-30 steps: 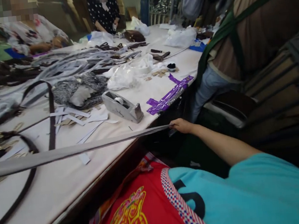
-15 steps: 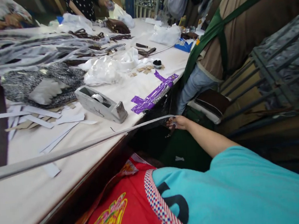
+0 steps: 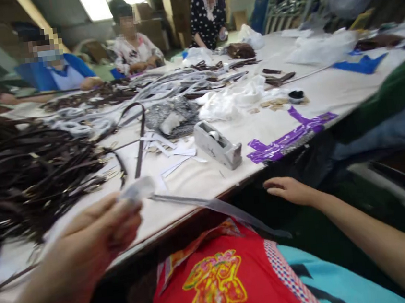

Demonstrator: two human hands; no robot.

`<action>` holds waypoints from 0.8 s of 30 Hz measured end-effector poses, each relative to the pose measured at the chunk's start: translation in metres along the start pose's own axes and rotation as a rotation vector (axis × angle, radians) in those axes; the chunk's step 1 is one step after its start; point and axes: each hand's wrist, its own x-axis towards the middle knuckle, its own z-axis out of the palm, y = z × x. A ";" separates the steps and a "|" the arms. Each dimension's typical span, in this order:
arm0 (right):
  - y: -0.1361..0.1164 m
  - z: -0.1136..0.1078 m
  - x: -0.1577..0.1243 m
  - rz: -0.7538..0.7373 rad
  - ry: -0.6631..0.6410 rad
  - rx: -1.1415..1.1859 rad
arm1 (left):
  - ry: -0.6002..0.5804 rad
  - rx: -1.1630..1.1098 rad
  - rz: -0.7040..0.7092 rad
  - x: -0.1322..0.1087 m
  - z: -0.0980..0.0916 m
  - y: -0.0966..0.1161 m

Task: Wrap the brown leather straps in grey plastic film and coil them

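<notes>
My left hand (image 3: 100, 229) is closed at the table's near edge, gripping a whitish, see-through looped end. From there a pale grey strap (image 3: 223, 207) runs right across the edge, and its far end hangs loose in front of the red apron (image 3: 210, 290). My right hand (image 3: 288, 189) is off the table, apart from the strap, its fingers loosely stretched and nothing visible in them. Between and beyond the hands stand a grey tape dispenser (image 3: 218, 145) and white paper strips (image 3: 174, 161). Motion blurs the left hand and the strap.
A heap of dark brown straps (image 3: 35, 183) covers the table's left side. Purple tape (image 3: 288, 137) lies along the right edge. Plastic bags (image 3: 233, 97) and pale wrapped straps (image 3: 166, 85) lie farther back. Several people sit or stand around the table, one close at right.
The view has swung left. My right hand has let go of the strap's end, which now droops below the edge. My left hand has come into view, holding the other end.
</notes>
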 end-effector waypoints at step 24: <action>-0.188 0.086 -0.013 -0.482 -0.337 0.387 | 0.056 0.367 0.154 0.011 0.012 -0.056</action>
